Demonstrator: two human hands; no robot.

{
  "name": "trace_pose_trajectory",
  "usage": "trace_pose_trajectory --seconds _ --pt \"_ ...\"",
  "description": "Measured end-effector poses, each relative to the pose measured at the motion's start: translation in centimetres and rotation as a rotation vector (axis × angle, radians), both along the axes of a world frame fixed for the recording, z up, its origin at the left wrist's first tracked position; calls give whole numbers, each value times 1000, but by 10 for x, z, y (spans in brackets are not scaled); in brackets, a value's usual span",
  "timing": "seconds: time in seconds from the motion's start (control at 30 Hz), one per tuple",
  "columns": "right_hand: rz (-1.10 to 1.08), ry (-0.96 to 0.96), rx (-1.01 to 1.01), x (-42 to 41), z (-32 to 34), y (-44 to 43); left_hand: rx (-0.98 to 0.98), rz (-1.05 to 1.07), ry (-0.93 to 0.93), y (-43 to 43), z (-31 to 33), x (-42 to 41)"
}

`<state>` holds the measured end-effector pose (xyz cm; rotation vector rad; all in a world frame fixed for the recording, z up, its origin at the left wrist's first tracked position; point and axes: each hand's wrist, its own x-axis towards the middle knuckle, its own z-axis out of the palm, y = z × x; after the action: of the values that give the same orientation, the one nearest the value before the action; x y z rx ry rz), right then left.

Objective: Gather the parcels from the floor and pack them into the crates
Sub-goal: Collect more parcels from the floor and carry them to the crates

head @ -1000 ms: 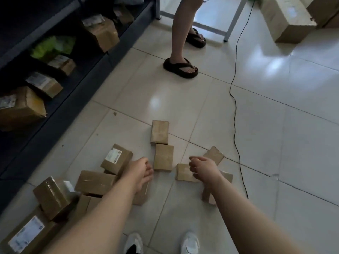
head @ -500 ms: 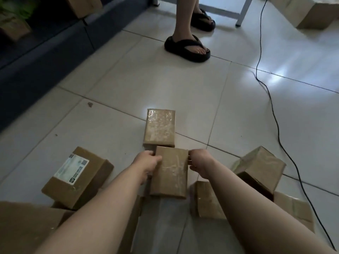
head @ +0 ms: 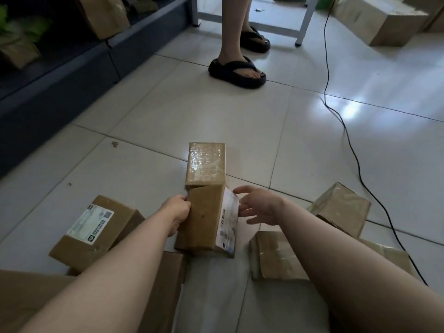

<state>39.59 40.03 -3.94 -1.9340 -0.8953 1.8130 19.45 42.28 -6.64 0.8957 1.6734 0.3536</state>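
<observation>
Several brown cardboard parcels lie on the tiled floor. My left hand (head: 176, 213) grips the left side of a small parcel (head: 204, 219) tipped up on its edge, its white label facing right. My right hand (head: 258, 204) is open, fingers spread, just right of that parcel and barely touching the label side. A taped parcel (head: 206, 164) lies flat right behind it. A labelled parcel (head: 98, 227) sits to the left. More parcels lie at the right: one flat (head: 274, 257), one tilted (head: 341, 207). No crate is in view.
Another person's legs in black sandals (head: 236, 69) stand ahead. A black cable (head: 346, 131) snakes along the floor on the right. Dark shelving (head: 60, 75) with parcels runs along the left. Large cardboard boxes (head: 384, 22) and a grey table leg (head: 304, 22) are at the back.
The parcel lay flat between both hands; now it is tipped up on its edge by my left hand, and my right hand has let go and opened.
</observation>
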Motion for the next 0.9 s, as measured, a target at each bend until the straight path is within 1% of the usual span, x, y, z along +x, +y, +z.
trace_pose_trajectory --seconds 0.07,0.17,0.3,0.37,0.43,0.5,0.57,0.63,0.73,0.83,0.9 --pt "-9 40 29 -3 8 3 -18 0 2 -1 2 -1" --pt "-47 84 38 -5 14 2 -65 -32 -58 -6 12 2" --pt "-43 29 50 -4 16 0 -90 -109 -83 -8 25 6" --pt "-48 -1 59 -4 17 0 -98 -126 -128 -6 27 4" --pt "-58 -27 66 -5 18 2 -104 -137 -126 -5 28 2" --pt "-66 -81 90 -8 19 3 -67 -80 -93 -2 25 0" --pt "-85 -145 148 -10 16 8 14 40 -62 5 24 -4" --pt "-112 -177 203 -12 11 16 99 116 -53 15 24 -6" --pt "-166 -140 242 -16 3 29 164 140 -88 27 22 -7" --pt "-153 -132 212 -23 -7 36 148 105 -130 33 16 -4" --pt "-181 -107 172 -28 -9 36 140 86 -165 35 14 -2"
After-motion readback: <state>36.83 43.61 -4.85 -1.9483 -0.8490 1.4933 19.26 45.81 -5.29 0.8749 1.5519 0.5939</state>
